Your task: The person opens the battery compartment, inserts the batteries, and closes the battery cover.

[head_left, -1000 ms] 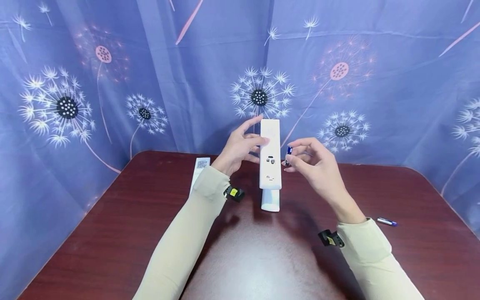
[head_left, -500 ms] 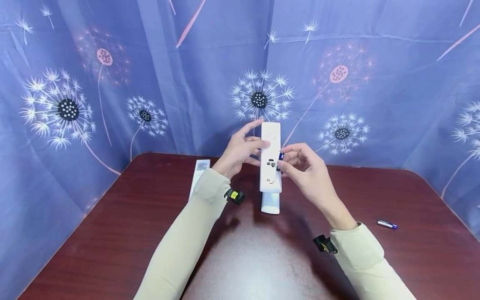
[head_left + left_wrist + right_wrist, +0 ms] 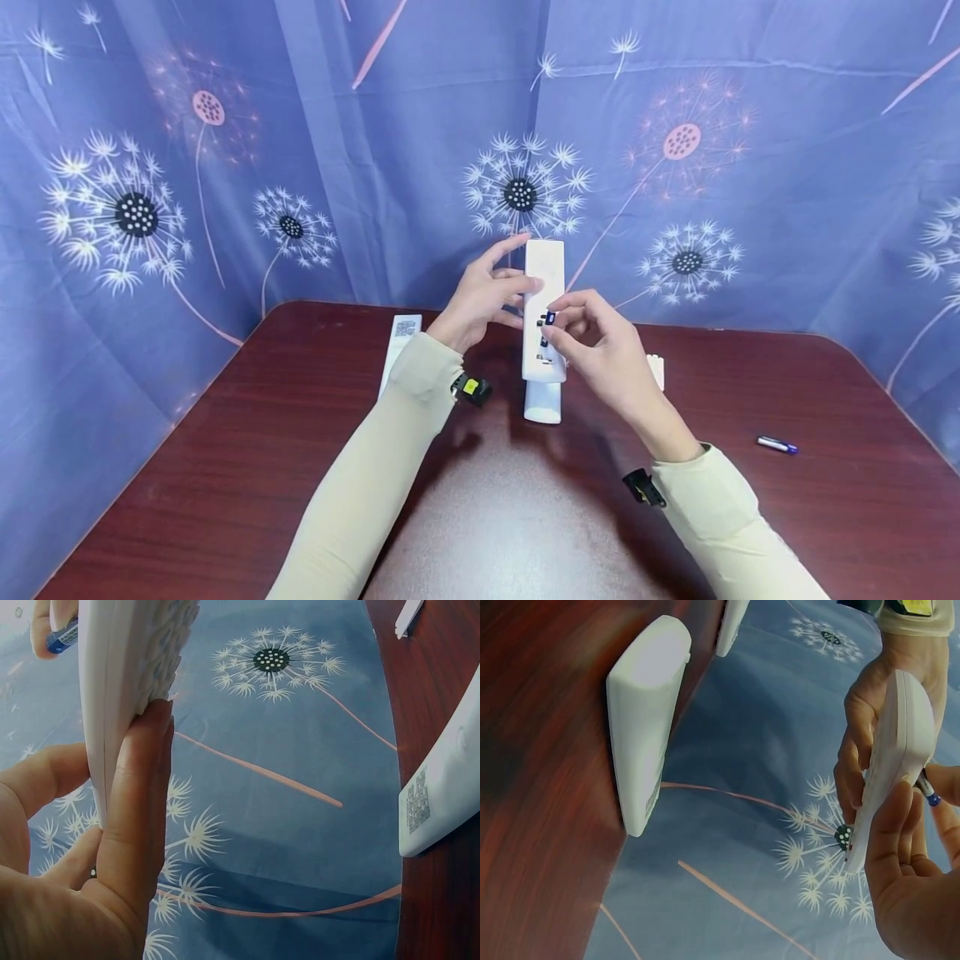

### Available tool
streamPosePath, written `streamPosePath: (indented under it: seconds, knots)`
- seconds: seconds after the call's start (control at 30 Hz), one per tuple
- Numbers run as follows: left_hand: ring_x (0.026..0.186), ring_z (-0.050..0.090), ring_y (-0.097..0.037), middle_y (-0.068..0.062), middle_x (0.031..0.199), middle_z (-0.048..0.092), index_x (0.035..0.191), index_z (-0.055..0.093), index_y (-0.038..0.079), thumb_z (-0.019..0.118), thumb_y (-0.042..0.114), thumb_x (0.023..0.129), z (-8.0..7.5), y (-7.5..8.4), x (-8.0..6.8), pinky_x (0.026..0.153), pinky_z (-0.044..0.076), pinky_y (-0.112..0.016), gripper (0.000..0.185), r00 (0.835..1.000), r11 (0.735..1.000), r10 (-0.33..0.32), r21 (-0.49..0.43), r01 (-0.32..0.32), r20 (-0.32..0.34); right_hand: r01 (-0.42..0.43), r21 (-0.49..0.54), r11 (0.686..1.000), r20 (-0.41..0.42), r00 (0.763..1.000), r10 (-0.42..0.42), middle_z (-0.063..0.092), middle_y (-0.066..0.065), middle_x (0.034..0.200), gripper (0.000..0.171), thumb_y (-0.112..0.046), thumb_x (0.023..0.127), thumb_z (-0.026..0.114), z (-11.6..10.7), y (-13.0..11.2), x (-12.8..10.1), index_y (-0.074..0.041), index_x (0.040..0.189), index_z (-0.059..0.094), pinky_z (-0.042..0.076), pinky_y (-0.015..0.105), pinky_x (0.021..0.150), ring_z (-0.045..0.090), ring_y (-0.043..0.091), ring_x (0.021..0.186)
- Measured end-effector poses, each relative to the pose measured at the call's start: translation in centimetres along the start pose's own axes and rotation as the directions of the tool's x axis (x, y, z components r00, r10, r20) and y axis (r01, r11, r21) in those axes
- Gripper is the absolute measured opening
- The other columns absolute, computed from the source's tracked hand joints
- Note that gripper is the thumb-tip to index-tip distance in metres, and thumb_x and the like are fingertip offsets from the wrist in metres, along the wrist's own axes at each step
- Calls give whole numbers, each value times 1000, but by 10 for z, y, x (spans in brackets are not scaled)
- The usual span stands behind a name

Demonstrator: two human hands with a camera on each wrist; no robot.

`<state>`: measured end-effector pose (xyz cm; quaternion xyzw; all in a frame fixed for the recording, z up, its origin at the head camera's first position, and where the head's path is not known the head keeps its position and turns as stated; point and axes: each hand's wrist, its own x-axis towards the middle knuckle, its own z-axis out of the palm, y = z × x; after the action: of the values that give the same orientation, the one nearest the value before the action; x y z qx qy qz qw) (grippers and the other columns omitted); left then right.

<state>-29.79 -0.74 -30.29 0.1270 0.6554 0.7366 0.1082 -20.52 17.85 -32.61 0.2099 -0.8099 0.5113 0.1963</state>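
My left hand grips a white remote control upright over the table, thumb on its back and fingers at its side. The back, with its battery slot uncovered, faces the head camera; rows of buttons show on the other face in the left wrist view. Between thumb and fingertips my right hand pinches a small blue battery, set against the slot. In the right wrist view the battery slants at the remote's back, with right-hand fingers also touching the casing. The far end of the battery is hidden in the head view.
A second white remote lies on the table below the held one. Further left is another white remote bearing a printed code. A loose battery lies at the right. Behind my right wrist a small white piece shows.
My right hand has moved left with the battery, from beside the remote to over its battery slot. The small white piece has come into view behind the wrist. My left hand stays nearly still.
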Motion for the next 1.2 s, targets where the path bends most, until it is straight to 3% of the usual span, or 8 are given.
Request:
streamPosePath:
  seconds: [0.47,0.67,1.0,1.2]
  knots:
    - [73,63,-20,-12,107,69,159,52,32,77,2,96,-1,0,2,64,66,-44,74,1000,1000,13,-3,-13,3,83,-123,989,-27,996,-87,64,1,87,22,-2,94,81,6,1,-2,-9,113,74,44,22,61,56,18,73]
    - [73,64,-21,-12,106,69,160,51,31,76,2,97,0,0,1,64,66,-43,74,1000,1000,19,-4,-19,6,104,-170,980,-50,992,-114,58,7,92,23,-2,92,83,7,2,-2,-8,113,77,42,22,62,55,18,75]
    - [71,65,-20,-12,106,70,157,54,33,76,1,97,3,-1,-1,64,66,-44,72,1000,1000,23,-19,-23,12,37,-176,984,-92,994,-54,54,10,91,19,-8,94,82,6,4,-1,-9,113,80,40,23,63,52,19,77]
    - [73,67,-22,-13,112,70,157,53,32,76,2,97,6,-1,-2,64,66,-45,71,999,1000,26,-10,-26,23,-81,-100,992,-162,985,64,58,12,110,36,-21,102,74,4,6,0,-13,137,71,49,22,70,60,18,85]
